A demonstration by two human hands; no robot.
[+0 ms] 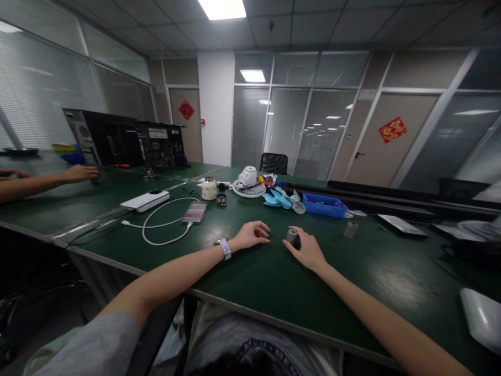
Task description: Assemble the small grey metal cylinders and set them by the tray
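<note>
Forearms (183,271) out over the table (274,297), left hand (252,235) resting loose and empty, right hand (309,250) pinching the little cylinder (291,236) down on the table between them, so I'd call it barely started, fan grille (249,189) and blades (279,200) lying apart further back.

On the worktop (254,284), a small cylinder (291,236) stands between your left hand (252,235) and right hand (309,251); cable (162,244) left, tray (324,205) behind.
</note>
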